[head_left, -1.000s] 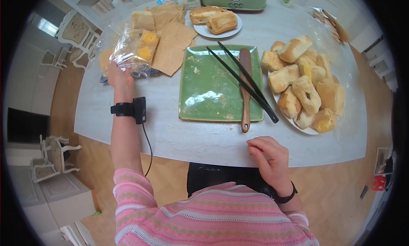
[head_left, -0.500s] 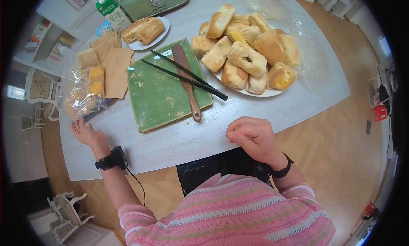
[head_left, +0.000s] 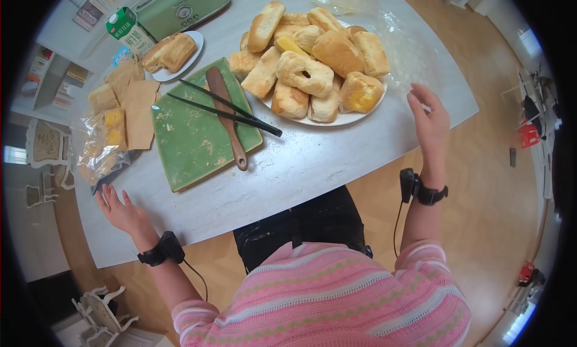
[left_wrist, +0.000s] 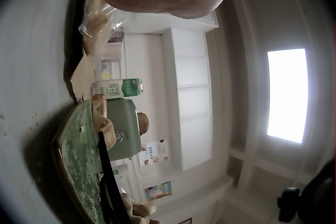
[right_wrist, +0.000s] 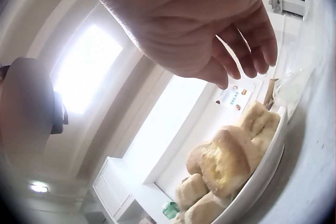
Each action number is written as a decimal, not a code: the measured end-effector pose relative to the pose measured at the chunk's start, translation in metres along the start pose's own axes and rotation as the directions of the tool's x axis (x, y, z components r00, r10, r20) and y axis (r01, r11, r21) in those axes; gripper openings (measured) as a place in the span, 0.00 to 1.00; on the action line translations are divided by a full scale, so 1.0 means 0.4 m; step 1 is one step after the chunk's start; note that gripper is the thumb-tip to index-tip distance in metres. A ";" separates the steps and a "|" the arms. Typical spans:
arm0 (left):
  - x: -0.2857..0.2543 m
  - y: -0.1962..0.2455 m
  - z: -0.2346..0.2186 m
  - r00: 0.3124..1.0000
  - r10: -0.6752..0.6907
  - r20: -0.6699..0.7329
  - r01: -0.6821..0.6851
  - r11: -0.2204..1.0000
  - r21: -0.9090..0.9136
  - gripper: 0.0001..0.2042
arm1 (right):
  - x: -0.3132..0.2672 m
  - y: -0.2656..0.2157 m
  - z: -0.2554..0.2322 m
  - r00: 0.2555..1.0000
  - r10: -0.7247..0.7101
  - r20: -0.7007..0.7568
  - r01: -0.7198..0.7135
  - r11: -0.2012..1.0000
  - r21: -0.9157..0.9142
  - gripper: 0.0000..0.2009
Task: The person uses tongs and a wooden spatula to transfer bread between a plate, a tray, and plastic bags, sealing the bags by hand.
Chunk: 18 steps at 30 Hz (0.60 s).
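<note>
My left hand point(head_left: 125, 215) is at the table's left edge, fingers spread, just below a clear plastic bag point(head_left: 96, 161) of bread; whether it touches the bag I cannot tell. To the right of a white plate point(head_left: 356, 117) heaped with bread rolls point(head_left: 342, 52), my right hand point(head_left: 432, 121) is over the table's right side, fingers loosely bent and holding nothing. In the right wrist view that hand point(right_wrist: 194, 24) hangs above the rolls point(right_wrist: 226, 161). Black tongs point(head_left: 225, 111) and a brown wooden spatula point(head_left: 226, 120) lie on the green square plate point(head_left: 186, 130), which has crumbs on it.
Behind the green plate are a small plate with filled pastries point(head_left: 170, 52), a milk carton point(head_left: 130, 31) and a green toaster point(head_left: 183, 10). Brown paper point(head_left: 139, 109) lies beside the bag. Thin clear plastic point(head_left: 415, 52) covers the table's far right.
My right hand has moved from the table's front edge out to the right of the roll plate, its fingers uncurling. My left hand has come away from the bag toward me. The head view has turned right.
</note>
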State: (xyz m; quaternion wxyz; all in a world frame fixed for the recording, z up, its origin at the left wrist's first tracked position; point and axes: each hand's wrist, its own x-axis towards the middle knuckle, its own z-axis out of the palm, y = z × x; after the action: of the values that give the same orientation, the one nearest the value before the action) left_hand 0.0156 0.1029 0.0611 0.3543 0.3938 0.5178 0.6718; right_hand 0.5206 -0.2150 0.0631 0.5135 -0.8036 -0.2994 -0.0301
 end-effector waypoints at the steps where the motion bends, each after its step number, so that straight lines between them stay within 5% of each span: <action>1: -0.017 0.002 0.006 1.000 -0.002 0.000 0.002 1.000 0.000 0.27 | 0.027 0.022 -0.007 1.000 -0.001 0.009 0.002 0.991 -0.137 0.16; 3: -0.052 0.010 0.021 0.999 -0.017 0.032 0.017 1.000 -0.007 0.25 | 0.080 0.081 -0.021 1.000 0.000 0.018 0.005 0.962 -0.274 0.19; 5: -0.067 0.003 0.020 0.998 -0.036 0.057 0.038 0.999 -0.025 0.25 | 0.125 0.149 -0.020 0.959 -0.251 0.128 0.280 0.801 -0.530 0.24; 8: -0.091 0.000 0.022 0.993 -0.070 0.091 0.075 0.996 -0.056 0.24 | 0.170 0.196 0.002 0.935 -0.315 0.165 0.351 0.744 -0.569 0.24; 9: -0.100 0.001 0.024 0.991 -0.085 0.101 0.093 0.993 -0.071 0.24 | 0.174 0.206 0.005 0.934 -0.317 0.165 0.353 0.745 -0.566 0.24; 11: -0.123 0.007 0.030 0.990 -0.092 0.104 0.099 0.993 -0.066 0.24 | 0.173 0.179 0.018 0.975 -0.103 0.197 0.201 0.786 -0.585 0.23; 18: -0.150 -0.007 0.023 0.983 -0.138 0.121 0.149 0.985 -0.088 0.24 | 0.184 0.174 0.010 0.982 -0.052 0.182 0.160 0.740 -0.654 0.13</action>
State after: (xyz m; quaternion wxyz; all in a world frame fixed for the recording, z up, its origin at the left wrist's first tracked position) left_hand 0.0503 0.0544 0.0501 0.4497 0.3755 0.4905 0.6451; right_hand 0.6152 -0.1988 0.0312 0.1667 -0.9151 -0.3524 -0.1029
